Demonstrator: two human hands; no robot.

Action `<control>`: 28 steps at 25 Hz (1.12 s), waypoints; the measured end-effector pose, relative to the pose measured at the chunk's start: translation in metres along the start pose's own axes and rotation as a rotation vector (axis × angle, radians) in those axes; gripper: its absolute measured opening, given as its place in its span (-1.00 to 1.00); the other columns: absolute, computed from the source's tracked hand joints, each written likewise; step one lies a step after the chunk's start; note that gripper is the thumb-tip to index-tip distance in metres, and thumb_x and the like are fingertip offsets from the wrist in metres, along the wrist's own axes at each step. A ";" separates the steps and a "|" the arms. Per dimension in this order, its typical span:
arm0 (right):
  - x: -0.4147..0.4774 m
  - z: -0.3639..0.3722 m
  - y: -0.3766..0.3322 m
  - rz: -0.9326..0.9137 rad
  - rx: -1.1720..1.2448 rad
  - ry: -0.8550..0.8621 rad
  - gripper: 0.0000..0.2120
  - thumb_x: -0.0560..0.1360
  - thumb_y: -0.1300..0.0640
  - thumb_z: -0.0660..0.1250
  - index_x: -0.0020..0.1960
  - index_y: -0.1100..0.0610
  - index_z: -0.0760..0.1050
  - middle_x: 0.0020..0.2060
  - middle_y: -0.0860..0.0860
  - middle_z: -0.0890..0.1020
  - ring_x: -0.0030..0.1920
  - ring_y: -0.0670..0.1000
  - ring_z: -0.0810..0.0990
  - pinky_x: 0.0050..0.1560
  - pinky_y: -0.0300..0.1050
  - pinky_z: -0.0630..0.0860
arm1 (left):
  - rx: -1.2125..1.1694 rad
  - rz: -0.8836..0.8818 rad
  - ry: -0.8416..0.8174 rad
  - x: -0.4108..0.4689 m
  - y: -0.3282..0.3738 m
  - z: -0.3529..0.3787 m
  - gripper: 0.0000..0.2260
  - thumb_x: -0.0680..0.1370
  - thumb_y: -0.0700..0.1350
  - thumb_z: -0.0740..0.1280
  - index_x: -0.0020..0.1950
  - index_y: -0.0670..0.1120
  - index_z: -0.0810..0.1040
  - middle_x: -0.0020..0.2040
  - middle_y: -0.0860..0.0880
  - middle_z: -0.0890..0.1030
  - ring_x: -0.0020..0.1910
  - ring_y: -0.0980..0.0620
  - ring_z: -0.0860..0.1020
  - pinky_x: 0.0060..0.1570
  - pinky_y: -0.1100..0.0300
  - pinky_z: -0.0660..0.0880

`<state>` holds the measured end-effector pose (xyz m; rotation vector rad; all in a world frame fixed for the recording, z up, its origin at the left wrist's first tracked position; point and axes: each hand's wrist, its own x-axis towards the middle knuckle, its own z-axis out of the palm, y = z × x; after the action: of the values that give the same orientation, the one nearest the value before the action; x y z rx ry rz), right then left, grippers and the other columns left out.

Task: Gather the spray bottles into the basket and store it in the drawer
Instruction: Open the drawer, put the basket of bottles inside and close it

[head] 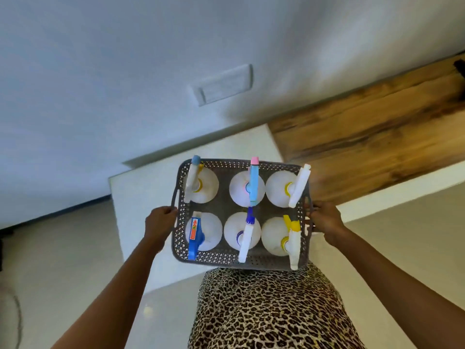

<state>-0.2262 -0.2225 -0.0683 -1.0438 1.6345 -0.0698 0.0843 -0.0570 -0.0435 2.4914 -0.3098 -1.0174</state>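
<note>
A grey perforated plastic basket (226, 258) is held in the air in front of me, above a white block. My left hand (161, 220) grips its left handle and my right hand (324, 219) grips its right handle. Several white spray bottles stand upright inside in two rows. One in the near row has a blue trigger head (195, 238), another a yellow one (292, 230). A far-row bottle carries a light blue and pink head (253, 182). No drawer is in view.
A white block-shaped surface (141, 187) lies under the basket. A wooden top (372, 132) runs to the right, with a white ledge (402, 190) below it. A white wall with a blank plate (222, 85) is behind. My leopard-print skirt (266, 308) fills the bottom.
</note>
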 end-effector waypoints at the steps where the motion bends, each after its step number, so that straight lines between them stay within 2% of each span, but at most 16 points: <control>1: -0.001 0.018 0.000 -0.005 -0.023 -0.023 -0.87 0.45 0.34 0.28 -0.14 0.19 0.58 -0.23 0.19 0.61 -0.24 0.19 0.61 -0.20 0.09 0.57 | -0.011 -0.032 0.009 -0.001 -0.022 -0.011 -0.83 0.49 -0.15 0.27 -0.07 -0.19 0.63 -0.16 -0.19 0.64 -0.12 -0.12 0.58 0.01 0.06 0.46; 5: 0.001 0.075 -0.001 -0.042 -0.149 -0.070 -0.79 0.43 0.37 0.24 -0.27 0.12 0.51 -0.14 0.30 0.62 -0.13 0.29 0.64 -0.06 0.22 0.59 | -0.080 -0.152 0.020 0.003 -0.090 -0.036 -0.83 0.47 -0.15 0.28 -0.08 -0.19 0.63 -0.21 -0.16 0.62 -0.17 -0.09 0.55 -0.03 0.08 0.47; 8: 0.009 0.107 -0.002 -0.088 -0.250 -0.064 -0.81 0.40 0.39 0.24 -0.21 0.16 0.55 -0.10 0.36 0.64 -0.14 0.32 0.65 -0.07 0.27 0.60 | -0.114 -0.202 0.017 0.013 -0.126 -0.038 -0.83 0.46 -0.15 0.30 -0.05 -0.19 0.63 -0.14 -0.20 0.64 -0.09 -0.14 0.58 0.02 0.06 0.49; 10: 0.018 0.124 -0.004 -0.106 -0.303 -0.053 -0.79 0.40 0.39 0.24 -0.26 0.13 0.54 -0.12 0.34 0.64 -0.11 0.32 0.65 -0.05 0.26 0.60 | -0.150 -0.238 0.012 0.023 -0.140 -0.033 -0.82 0.46 -0.13 0.32 -0.05 -0.20 0.62 -0.08 -0.23 0.64 -0.03 -0.17 0.59 0.07 0.02 0.49; 13: 0.033 0.136 -0.007 -0.117 -0.352 -0.053 -0.75 0.42 0.37 0.23 -0.35 0.12 0.50 -0.18 0.27 0.61 -0.04 0.32 0.62 0.02 0.26 0.57 | -0.169 -0.240 -0.006 0.036 -0.146 -0.027 -0.85 0.45 -0.08 0.36 -0.10 -0.15 0.61 -0.05 -0.25 0.64 -0.07 -0.16 0.57 0.03 0.05 0.48; 17: 0.050 0.144 -0.013 -0.125 -0.417 -0.051 -0.86 0.45 0.34 0.22 -0.14 0.36 0.56 -0.08 0.41 0.61 -0.03 0.35 0.60 0.04 0.29 0.55 | -0.234 -0.257 -0.035 0.051 -0.150 -0.020 -0.81 0.44 -0.10 0.36 -0.03 -0.18 0.59 0.03 -0.24 0.62 0.05 -0.19 0.57 0.17 -0.06 0.49; 23: 0.048 0.151 -0.018 -0.158 -0.446 -0.001 -0.84 0.44 0.32 0.22 -0.08 0.32 0.56 -0.06 0.37 0.62 -0.03 0.34 0.61 0.04 0.26 0.55 | -0.248 -0.250 -0.045 0.056 -0.151 -0.022 -0.77 0.46 -0.09 0.35 0.01 -0.21 0.57 -0.02 -0.20 0.60 0.00 -0.16 0.56 0.15 -0.03 0.49; 28: 0.032 0.151 -0.009 -0.225 -0.464 0.063 -0.74 0.48 0.29 0.20 0.14 0.25 0.51 0.08 0.28 0.61 0.08 0.28 0.58 0.12 0.09 0.52 | -0.223 -0.187 -0.087 0.044 -0.153 -0.023 -0.79 0.49 -0.09 0.31 0.00 -0.22 0.54 -0.12 -0.15 0.56 -0.20 -0.05 0.49 -0.13 0.15 0.42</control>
<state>-0.0973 -0.1789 -0.1420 -1.5919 1.6217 0.1350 0.1384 0.0688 -0.1273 2.3103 0.0128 -1.1683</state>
